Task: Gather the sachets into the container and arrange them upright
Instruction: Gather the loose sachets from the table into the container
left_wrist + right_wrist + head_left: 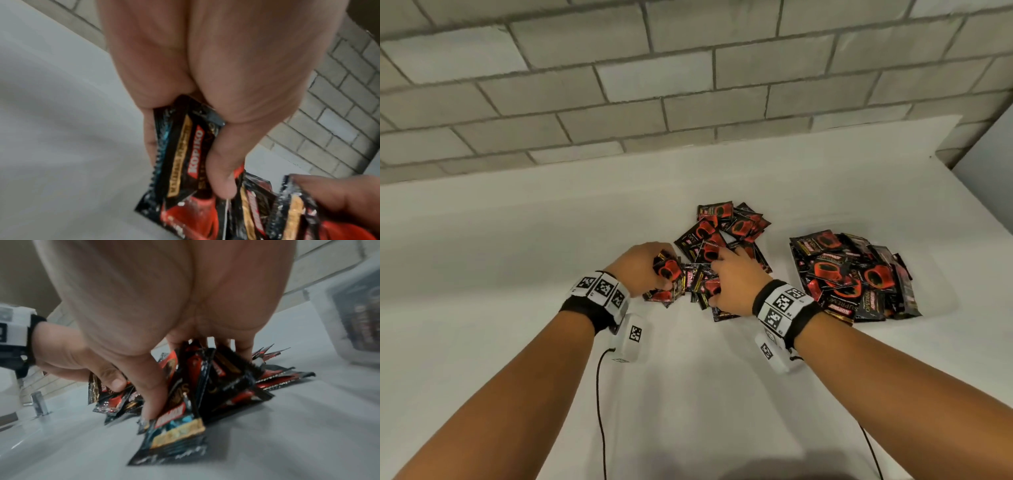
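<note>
Loose black-and-red coffee sachets [726, 233] lie heaped on the white table. My left hand [661, 272] grips a small bunch of sachets [183, 155] at the heap's left edge, thumb pressed on the front one. My right hand [717, 279] is beside it, thumb and fingers curled round another bunch of sachets [185, 395] standing on edge on the table. To the right stands the clear plastic container [940, 296], holding several sachets [852, 274] that lie jumbled and mostly flat. In the right wrist view the container [329, 331] is blurred at the right edge.
A grey brick wall [688, 85] rises behind the table. The table [482, 257] runs on to the left and front of the heap. Black cables [599, 411] hang from both wrist units. A small metal fitting [40, 404] stands far left.
</note>
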The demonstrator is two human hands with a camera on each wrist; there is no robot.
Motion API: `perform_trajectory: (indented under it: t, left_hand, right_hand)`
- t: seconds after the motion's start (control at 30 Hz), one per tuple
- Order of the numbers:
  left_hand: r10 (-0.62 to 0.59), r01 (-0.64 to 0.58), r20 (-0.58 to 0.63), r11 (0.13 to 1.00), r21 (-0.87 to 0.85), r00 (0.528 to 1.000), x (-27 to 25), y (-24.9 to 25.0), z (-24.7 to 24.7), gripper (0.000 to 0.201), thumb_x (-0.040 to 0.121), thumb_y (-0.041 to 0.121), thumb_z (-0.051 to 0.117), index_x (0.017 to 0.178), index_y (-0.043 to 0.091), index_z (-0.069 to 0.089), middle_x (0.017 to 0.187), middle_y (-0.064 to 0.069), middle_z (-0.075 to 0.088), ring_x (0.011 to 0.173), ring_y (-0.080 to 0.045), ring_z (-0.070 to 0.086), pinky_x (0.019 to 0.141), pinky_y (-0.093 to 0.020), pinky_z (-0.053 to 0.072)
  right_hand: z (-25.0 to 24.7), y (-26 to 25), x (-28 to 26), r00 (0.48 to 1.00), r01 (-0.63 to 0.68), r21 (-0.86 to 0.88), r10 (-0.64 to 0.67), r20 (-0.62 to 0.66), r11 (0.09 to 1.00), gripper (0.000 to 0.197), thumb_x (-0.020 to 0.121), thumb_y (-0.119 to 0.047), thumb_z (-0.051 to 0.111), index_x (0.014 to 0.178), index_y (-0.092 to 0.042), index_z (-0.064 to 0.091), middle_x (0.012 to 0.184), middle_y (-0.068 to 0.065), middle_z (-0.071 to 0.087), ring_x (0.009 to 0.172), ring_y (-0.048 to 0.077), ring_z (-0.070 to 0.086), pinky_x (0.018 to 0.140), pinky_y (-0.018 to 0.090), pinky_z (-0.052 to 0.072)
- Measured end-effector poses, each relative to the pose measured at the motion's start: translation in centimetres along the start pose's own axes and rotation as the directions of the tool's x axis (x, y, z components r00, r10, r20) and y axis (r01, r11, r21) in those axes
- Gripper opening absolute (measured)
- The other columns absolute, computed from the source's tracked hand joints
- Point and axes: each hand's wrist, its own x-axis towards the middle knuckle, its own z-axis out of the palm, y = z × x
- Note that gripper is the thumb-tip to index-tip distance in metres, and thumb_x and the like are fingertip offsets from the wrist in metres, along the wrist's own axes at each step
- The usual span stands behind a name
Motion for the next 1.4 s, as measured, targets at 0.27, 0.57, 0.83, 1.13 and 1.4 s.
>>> perform_trajectory:
  t: [0.27,0.57,0.83,1.13,1.4]
  left_hand:
    - [-0.207,0.194,0.086,0.972,0.134,0.975,0.6,-0.5,0.2,0.107,0.069,0.022,0.091,0.156,0.026,0.030,0.151,-0.010,0.038,0.133,-0.030,0.048,0.106,-0.041,0.046]
    - [-0.081,0.056,0.086,0.965,0.257,0.993,0.1,0.7,2.8,0.073,0.068,0.028,0.089,0.132,0.015,0.054,0.115,-0.002,0.048,0.097,-0.024,0.058,0.079,-0.030,0.047]
    - [0.030,-0.046,0.137,0.992,0.114,0.990,-0.2,5.5,-0.3,0.033,0.080,0.033,0.085,0.104,0.037,0.064,0.095,0.018,0.059,0.082,0.000,0.056,0.067,-0.016,0.039]
    - [0.326,-0.316,0.107,0.943,-0.102,0.939,3.3,21.3,1.9,0.034,0.087,0.040,0.078,0.114,0.030,0.061,0.109,0.010,0.063,0.095,-0.007,0.062,0.082,-0.024,0.046]
    - [0.362,-0.364,0.045,0.918,0.157,0.931,7.1,24.4,7.8,0.111,0.075,0.055,0.083,0.160,0.032,0.016,0.147,-0.008,0.050,0.134,-0.033,0.039,0.106,-0.047,0.042]
  right_hand:
    - [-2.4,-0.3,-2.3,0.991,0.122,0.183,-0.108,-0.085,0.976,0.023,0.081,-0.020,0.074,0.084,-0.013,0.052,0.090,-0.002,0.047,0.084,0.019,0.049,0.066,0.028,0.035]
    - [-10.9,5.6,-10.7,0.926,0.028,0.291,0.084,-0.367,0.956,0.033,0.077,-0.033,0.082,0.085,-0.022,0.052,0.082,-0.013,0.050,0.073,0.002,0.048,0.062,0.021,0.034]
    - [-8.4,14.9,-12.8,0.939,-0.343,0.182,0.344,0.025,0.922,0.066,0.082,-0.053,0.075,0.135,-0.021,0.054,0.124,0.003,0.066,0.101,0.017,0.061,0.089,0.030,0.048]
    - [-7.5,17.2,-14.6,0.875,-0.378,0.313,0.447,-0.187,0.871,0.091,0.050,-0.050,0.096,0.125,-0.022,0.053,0.112,0.000,0.050,0.101,0.016,0.051,0.084,0.027,0.041]
    - [-9.0,18.4,-16.1,0.876,-0.278,0.334,0.380,-0.297,0.901,0.056,0.073,-0.032,0.087,0.120,-0.025,0.059,0.112,0.000,0.059,0.097,0.016,0.057,0.080,0.029,0.044]
